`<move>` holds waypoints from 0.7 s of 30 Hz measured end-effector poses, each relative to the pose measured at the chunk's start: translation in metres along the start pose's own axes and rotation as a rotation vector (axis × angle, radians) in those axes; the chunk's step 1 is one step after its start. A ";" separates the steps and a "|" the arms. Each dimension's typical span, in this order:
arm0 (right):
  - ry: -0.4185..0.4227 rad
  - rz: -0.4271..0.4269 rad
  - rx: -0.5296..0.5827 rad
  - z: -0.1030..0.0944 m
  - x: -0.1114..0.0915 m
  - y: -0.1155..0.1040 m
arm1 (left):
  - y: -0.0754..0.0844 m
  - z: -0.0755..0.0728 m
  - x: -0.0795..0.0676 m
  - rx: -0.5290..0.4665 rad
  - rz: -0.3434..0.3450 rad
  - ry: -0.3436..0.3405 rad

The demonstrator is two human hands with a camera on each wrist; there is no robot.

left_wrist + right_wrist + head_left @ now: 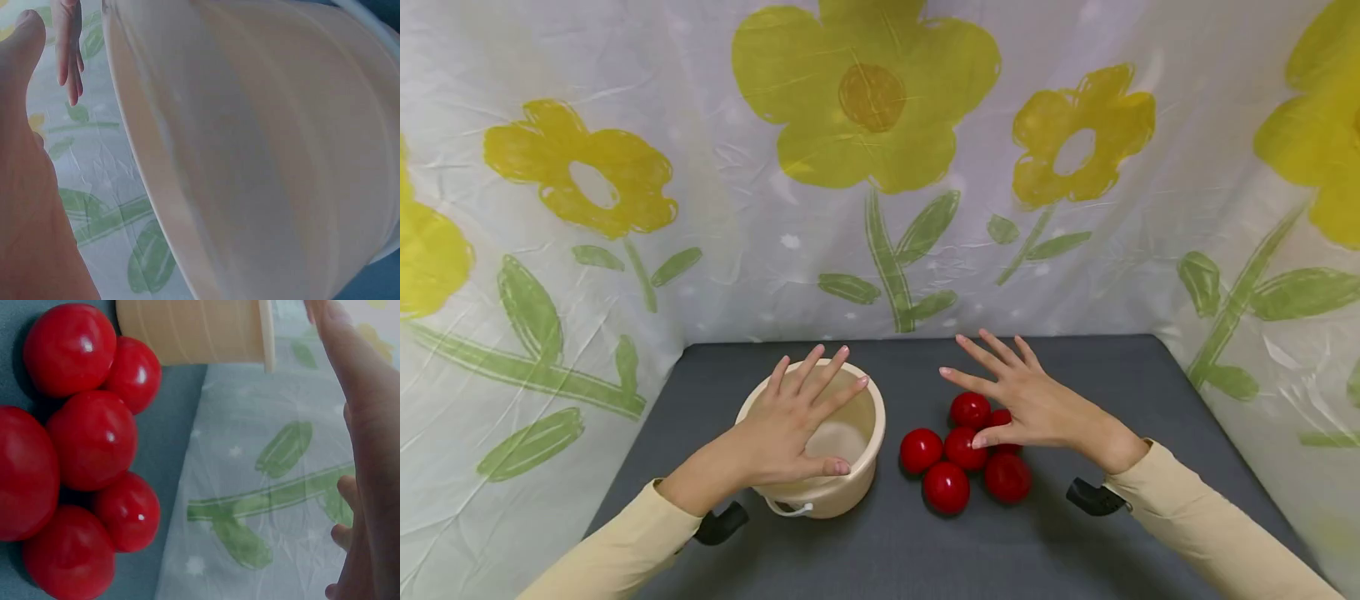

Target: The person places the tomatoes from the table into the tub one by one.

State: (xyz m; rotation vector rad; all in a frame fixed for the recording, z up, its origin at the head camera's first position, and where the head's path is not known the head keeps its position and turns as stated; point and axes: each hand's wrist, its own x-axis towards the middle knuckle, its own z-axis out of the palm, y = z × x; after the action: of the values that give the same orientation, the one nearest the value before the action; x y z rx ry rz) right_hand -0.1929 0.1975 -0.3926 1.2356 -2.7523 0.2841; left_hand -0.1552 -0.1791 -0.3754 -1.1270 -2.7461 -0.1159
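A cream bucket (842, 493) with a pale wire handle (788, 508) stands upright left of centre, and the part of its inside that shows holds nothing. My left hand (786, 421) hovers over its mouth, fingers straight and spread; the left wrist view shows the hand apart from the bucket's wall (250, 150). To the right lie several glossy red balls (947, 487), bunched together on the table. Spread above their right side is my right hand (1030, 400), holding nothing. It partly hides one ball in the head view. In the right wrist view the balls (92, 440) sit below this hand.
A dark grey table (895, 558) carries the bucket and balls. Behind it and at both sides hangs a pale curtain (745, 275) printed with yellow flowers and green leaves. A black strap device (721, 523) sits at the left wrist, another black device (1094, 497) at the right.
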 end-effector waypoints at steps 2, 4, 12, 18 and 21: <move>-0.005 0.005 0.007 0.000 0.001 0.000 | -0.001 0.000 -0.003 -0.025 -0.017 -0.010; -0.015 0.008 0.017 -0.002 0.003 0.000 | -0.002 -0.002 -0.008 -0.047 -0.045 -0.033; -0.029 0.019 0.055 -0.015 0.014 0.005 | -0.012 -0.012 -0.029 -0.162 -0.183 -0.075; -0.039 0.044 0.072 -0.016 0.018 0.012 | -0.016 -0.013 -0.045 -0.279 -0.261 -0.072; -0.037 0.051 0.101 -0.014 0.020 0.017 | -0.015 -0.013 -0.054 -0.403 -0.314 -0.042</move>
State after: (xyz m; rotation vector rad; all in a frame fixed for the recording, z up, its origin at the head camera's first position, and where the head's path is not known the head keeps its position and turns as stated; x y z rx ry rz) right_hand -0.2180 0.1972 -0.3771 1.2067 -2.8363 0.4142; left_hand -0.1268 -0.2289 -0.3729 -0.7635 -2.9987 -0.7196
